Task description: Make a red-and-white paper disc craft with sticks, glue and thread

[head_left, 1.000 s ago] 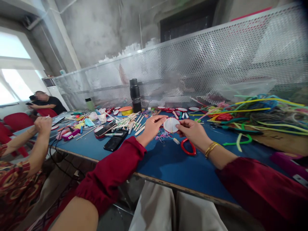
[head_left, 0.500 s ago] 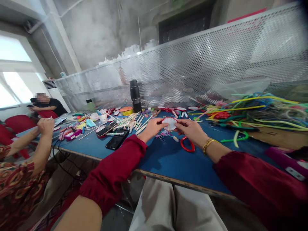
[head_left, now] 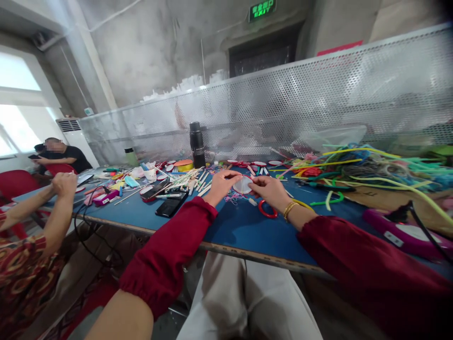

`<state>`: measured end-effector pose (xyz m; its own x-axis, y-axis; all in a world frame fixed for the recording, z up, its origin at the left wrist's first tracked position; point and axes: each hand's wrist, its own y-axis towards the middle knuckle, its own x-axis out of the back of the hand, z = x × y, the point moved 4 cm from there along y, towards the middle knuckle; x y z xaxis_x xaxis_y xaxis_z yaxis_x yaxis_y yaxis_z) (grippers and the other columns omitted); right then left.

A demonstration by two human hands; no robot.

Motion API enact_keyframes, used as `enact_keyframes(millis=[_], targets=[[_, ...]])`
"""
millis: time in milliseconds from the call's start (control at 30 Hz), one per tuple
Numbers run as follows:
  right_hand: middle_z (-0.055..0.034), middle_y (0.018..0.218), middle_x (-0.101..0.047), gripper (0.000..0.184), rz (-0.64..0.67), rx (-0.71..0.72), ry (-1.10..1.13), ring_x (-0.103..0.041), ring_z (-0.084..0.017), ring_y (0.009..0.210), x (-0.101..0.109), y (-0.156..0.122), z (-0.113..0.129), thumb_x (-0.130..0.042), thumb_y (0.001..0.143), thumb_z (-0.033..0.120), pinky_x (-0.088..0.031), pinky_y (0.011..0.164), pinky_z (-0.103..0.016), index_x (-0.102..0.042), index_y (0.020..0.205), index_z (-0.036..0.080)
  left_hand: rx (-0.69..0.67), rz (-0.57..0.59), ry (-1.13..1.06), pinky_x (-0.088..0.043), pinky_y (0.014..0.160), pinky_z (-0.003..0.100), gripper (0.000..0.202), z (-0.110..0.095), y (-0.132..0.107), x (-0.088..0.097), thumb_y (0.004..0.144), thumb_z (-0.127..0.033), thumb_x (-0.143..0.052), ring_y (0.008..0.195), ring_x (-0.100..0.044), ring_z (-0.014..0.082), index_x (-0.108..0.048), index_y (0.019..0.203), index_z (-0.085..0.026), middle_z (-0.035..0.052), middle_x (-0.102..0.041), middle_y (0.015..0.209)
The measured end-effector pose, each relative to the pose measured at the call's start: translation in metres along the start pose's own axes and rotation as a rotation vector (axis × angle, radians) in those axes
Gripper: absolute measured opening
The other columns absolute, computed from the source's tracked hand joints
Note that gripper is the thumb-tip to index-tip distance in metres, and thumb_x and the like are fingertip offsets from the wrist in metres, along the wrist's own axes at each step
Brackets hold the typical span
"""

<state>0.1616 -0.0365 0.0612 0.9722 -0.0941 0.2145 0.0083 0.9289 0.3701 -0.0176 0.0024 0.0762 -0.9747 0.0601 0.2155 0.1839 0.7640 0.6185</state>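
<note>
Between my two hands is a small round white disc with a red edge [head_left: 242,185], held up over the blue table [head_left: 226,226]. My left hand [head_left: 222,185] pinches the disc at its upper left edge. On the other side, my right hand [head_left: 271,190], with a gold bracelet at the wrist, grips its right edge between thumb and fingers. Just below the right hand lie scissors with red handles [head_left: 268,209], their blades hidden. Thin pink and blue threads [head_left: 234,198] lie beneath the disc.
At the left are a black phone [head_left: 171,204], many pale sticks [head_left: 193,178] and a co-worker's hands [head_left: 64,184]. A black flask [head_left: 197,145] stands behind. To the right lie coloured pipe cleaners [head_left: 354,165] and a purple device [head_left: 399,231] with a black cable.
My view has shifted a little to the right and up. Both hands still hold the disc, with the left fingers now higher on its edge.
</note>
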Motion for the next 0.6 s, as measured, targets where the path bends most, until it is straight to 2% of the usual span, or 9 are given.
enact_keyframes(millis=[200, 300, 500, 600], targets=[[0.0008, 0.057, -0.068, 0.018, 0.016, -0.033, -0.028, -0.059, -0.014, 0.049, -0.001, 0.0, -0.002, -0.078, 0.072, 0.034, -0.05, 0.05, -0.026, -0.065, 0.074, 0.022, -0.023, 0.052, 0.002, -0.052, 0.093, 0.037, 0.027, 0.003, 0.001, -0.001, 0.086, -0.039, -0.072, 0.094, -0.069, 0.0206, -0.081, 0.099, -0.017, 0.01, -0.079, 0.102], [0.0011, 0.056, -0.067, 0.017, 0.012, -0.087, -0.003, -0.057, -0.013, 0.047, -0.001, 0.0, -0.005, -0.078, 0.073, 0.031, -0.049, 0.049, -0.024, -0.064, 0.074, 0.021, 0.004, 0.08, -0.003, -0.053, 0.088, 0.035, 0.031, 0.011, 0.002, -0.002, 0.09, -0.04, -0.065, 0.09, -0.068, 0.0202, -0.081, 0.098, -0.015, 0.0107, -0.079, 0.101], [0.0017, 0.058, -0.066, 0.025, -0.034, -0.119, 0.052, -0.06, -0.012, 0.051, 0.001, 0.001, -0.01, -0.082, 0.07, 0.032, -0.05, 0.048, -0.023, -0.061, 0.076, 0.02, 0.188, 0.136, -0.175, -0.054, 0.073, 0.03, 0.04, 0.023, 0.0, -0.008, 0.093, -0.045, -0.062, 0.078, -0.066, 0.016, -0.077, 0.113, -0.015, 0.01, -0.077, 0.101], [0.0023, 0.06, -0.064, 0.03, -0.082, -0.097, 0.11, -0.062, -0.013, 0.053, 0.005, 0.004, -0.01, -0.083, 0.068, 0.034, -0.05, 0.047, -0.022, -0.059, 0.081, 0.02, 0.25, 0.197, -0.15, -0.055, 0.069, 0.031, 0.046, 0.025, -0.003, -0.012, 0.088, -0.049, -0.068, 0.071, -0.065, 0.0155, -0.074, 0.117, -0.014, 0.0104, -0.076, 0.096]])
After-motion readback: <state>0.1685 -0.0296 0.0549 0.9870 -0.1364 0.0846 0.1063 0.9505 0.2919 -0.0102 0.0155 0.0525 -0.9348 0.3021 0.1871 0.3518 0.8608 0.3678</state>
